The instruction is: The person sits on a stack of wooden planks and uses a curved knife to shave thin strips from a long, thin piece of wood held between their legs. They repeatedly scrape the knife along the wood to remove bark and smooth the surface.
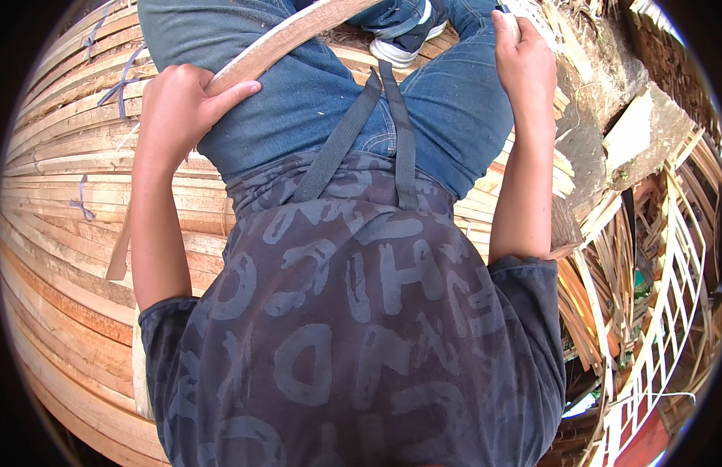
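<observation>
My left hand (178, 109) is closed around one end of a long, curved wooden strip (279, 48), its thumb lying along the flat brown face. The strip slants up over my left thigh and runs out of the picture at the top. Over by my right knee, my right hand (526, 56) is wrapped round a pale handle-like piece (512, 29). A small dark part shows beside the thumb there; the rest of this tool is hidden or out of view, so its kind is unclear.
I sit on stacked, sawn wooden strips (81, 303), some tied with bluish cords (121, 84). To the right are a grey rock (587, 167), thin split slats (587, 311) and a pale lattice frame (661, 327). A shoe (404, 43) is at the top.
</observation>
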The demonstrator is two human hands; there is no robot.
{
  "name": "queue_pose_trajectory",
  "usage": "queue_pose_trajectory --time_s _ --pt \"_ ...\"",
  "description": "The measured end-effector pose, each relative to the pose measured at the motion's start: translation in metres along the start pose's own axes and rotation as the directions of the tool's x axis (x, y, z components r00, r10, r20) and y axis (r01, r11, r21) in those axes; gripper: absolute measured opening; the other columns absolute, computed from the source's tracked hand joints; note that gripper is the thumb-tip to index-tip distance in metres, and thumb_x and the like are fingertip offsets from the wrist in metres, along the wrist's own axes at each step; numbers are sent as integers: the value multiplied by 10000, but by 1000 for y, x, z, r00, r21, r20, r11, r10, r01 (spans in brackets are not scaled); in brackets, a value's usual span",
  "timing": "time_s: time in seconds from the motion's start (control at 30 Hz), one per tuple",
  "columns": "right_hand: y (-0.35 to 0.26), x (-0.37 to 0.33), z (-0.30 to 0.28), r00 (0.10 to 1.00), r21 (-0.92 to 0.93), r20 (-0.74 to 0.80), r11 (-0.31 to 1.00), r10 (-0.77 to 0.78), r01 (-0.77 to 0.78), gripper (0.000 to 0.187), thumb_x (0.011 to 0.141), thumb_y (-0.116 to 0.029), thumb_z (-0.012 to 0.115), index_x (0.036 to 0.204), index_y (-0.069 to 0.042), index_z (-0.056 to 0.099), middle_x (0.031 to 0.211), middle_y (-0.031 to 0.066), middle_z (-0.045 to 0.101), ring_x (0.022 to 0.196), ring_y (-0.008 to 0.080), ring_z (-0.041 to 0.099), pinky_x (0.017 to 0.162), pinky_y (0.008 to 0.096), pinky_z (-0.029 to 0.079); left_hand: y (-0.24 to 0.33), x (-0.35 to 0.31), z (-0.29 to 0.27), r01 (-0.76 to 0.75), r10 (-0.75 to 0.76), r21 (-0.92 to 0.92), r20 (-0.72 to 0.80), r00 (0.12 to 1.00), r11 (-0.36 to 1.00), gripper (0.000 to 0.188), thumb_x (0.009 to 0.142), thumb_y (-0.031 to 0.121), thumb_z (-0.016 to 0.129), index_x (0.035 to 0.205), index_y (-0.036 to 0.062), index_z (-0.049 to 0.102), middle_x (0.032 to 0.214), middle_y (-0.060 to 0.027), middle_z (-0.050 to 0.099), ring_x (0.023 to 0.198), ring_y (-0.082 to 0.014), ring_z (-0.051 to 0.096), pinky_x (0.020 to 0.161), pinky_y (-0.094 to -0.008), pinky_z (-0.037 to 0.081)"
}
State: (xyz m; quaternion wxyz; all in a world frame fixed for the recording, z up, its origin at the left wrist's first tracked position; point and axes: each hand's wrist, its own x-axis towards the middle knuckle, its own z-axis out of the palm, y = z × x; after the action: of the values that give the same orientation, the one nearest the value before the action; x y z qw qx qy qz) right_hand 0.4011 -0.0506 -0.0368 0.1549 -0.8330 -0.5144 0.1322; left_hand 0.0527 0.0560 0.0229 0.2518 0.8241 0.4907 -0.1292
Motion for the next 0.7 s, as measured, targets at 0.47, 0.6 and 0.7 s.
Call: queue_pose_trajectory --time_s 0.47,0.6,0.7 --pt "-71 -6 -12 986 2 166 999 -36 36 298 903 -366 603 820 -80 618 676 199 639 662 411 632 590 502 484 -3 -6 14 -72 107 229 -142 984 971 677 770 634 661 505 13 609 446 -170 514 423 -330 560 422 -389 445" --pt "-75 -8 -15 983 -6 168 997 -70 72 295 901 -367 605 824 -84 626 684 204 638 665 411 632 594 503 485 -2 -7 13 -70 102 258 -113 988 964 675 773 631 657 510 10 612 447 -170 515 424 -332 561 424 -388 445" --pt "-65 -5 -17 972 -47 234 999 -13 25 354 898 -437 594 928 -92 664 775 215 660 770 410 645 666 482 502 0 -6 11 -86 119 259 -113 986 962 670 774 625 659 512 10 613 449 -169 518 427 -334 563 426 -388 446"
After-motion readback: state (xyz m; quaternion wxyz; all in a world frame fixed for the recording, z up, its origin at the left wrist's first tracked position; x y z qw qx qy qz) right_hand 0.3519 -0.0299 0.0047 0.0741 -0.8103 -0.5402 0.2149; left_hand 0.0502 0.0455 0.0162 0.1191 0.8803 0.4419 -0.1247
